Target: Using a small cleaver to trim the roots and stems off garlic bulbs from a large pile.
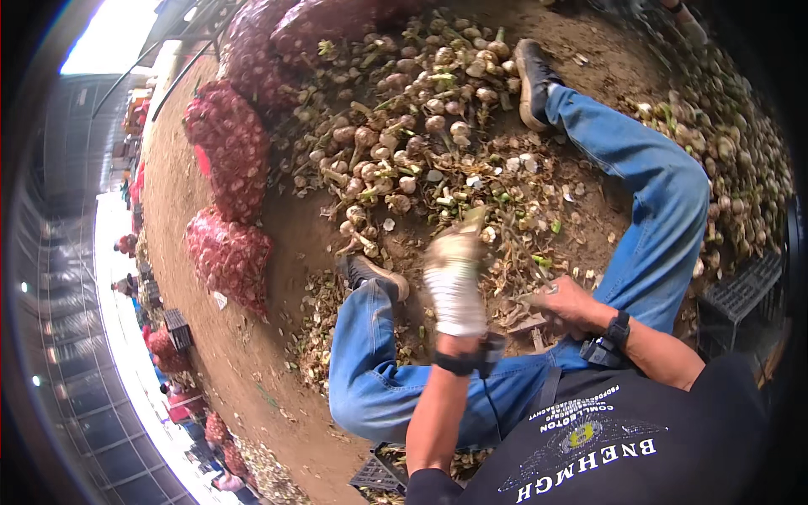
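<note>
My left hand [451,278], in a white knitted glove, is blurred by motion above the littered ground between my legs. Something pale green shows at its fingertips, too smeared to name, so its grip is unclear. My bare right hand [571,302] is closed around a metal hand tool [527,252], perhaps shears, that points away from me; its lower part is hidden by the fingers. Before my hands spreads a heap of garlic bulbs [379,151] with stalks attached. Cut stalks and dry skins [505,196] cover the soil nearer to me.
Red mesh sacks of garlic [227,145] stand along the left. More garlic bulbs [726,145] lie beyond my right leg, beside a black plastic crate [742,293]. Another crate [379,473] sits by my left thigh. A gloved hand of another person [693,30] shows at top right.
</note>
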The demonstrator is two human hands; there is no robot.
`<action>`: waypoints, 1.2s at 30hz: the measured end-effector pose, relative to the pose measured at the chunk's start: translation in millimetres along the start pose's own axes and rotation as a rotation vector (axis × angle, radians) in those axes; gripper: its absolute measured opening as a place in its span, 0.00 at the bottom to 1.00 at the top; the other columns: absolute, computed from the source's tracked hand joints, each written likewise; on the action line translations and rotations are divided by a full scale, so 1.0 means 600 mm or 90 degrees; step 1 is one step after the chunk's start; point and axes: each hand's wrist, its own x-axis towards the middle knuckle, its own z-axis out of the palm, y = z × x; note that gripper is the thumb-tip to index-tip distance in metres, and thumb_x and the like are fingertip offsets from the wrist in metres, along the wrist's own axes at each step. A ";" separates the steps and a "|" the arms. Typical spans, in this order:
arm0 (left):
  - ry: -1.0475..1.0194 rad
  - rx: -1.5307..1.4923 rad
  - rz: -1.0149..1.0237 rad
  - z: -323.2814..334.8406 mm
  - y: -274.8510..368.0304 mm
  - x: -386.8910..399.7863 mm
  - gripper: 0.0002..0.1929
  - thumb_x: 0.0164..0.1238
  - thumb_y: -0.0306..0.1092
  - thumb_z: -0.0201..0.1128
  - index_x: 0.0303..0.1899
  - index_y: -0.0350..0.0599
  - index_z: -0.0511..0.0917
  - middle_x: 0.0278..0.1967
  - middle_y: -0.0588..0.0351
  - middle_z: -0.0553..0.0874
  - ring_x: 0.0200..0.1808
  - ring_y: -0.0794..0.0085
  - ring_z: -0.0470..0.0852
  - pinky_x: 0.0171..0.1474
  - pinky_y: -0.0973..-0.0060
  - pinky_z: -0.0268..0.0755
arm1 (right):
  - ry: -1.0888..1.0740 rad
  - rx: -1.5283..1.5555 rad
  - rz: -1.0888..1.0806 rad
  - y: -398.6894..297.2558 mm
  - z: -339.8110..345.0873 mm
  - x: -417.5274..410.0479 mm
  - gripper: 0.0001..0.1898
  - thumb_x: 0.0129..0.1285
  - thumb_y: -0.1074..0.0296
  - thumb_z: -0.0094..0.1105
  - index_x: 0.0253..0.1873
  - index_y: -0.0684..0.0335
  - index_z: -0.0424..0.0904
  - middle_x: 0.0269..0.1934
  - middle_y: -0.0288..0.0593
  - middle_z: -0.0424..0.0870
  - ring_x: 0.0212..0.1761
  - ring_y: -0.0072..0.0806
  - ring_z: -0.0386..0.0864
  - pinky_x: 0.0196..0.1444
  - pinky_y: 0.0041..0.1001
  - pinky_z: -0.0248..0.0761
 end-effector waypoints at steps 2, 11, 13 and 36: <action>-0.140 0.185 0.042 0.083 -0.004 -0.044 0.40 0.57 0.24 0.72 0.72 0.44 0.63 0.55 0.52 0.81 0.50 0.72 0.82 0.46 0.74 0.80 | 0.247 -0.223 -0.296 0.019 0.042 0.042 0.14 0.61 0.57 0.68 0.30 0.61 0.81 0.21 0.33 0.78 0.20 0.22 0.73 0.22 0.29 0.66; -0.211 0.246 -0.014 -0.042 0.061 -0.040 0.25 0.67 0.23 0.66 0.65 0.37 0.71 0.51 0.55 0.85 0.53 0.75 0.82 0.58 0.74 0.75 | 0.136 -0.258 -0.233 -0.154 0.111 0.290 0.20 0.62 0.53 0.68 0.48 0.64 0.85 0.24 0.38 0.82 0.26 0.23 0.74 0.33 0.30 0.69; -0.163 0.255 -0.082 -0.067 0.062 -0.028 0.25 0.68 0.26 0.67 0.64 0.36 0.72 0.51 0.55 0.84 0.53 0.77 0.81 0.58 0.75 0.75 | 0.145 -0.339 -0.415 -0.207 0.159 0.351 0.25 0.62 0.47 0.65 0.47 0.69 0.80 0.24 0.51 0.81 0.26 0.40 0.79 0.35 0.38 0.73; 0.019 -0.052 0.127 -0.136 -0.003 0.018 0.20 0.75 0.40 0.61 0.61 0.39 0.76 0.49 0.59 0.84 0.50 0.76 0.81 0.55 0.77 0.72 | -0.013 -0.106 -0.357 -0.242 0.127 0.063 0.15 0.68 0.66 0.66 0.55 0.68 0.81 0.36 0.34 0.85 0.32 0.14 0.77 0.31 0.19 0.70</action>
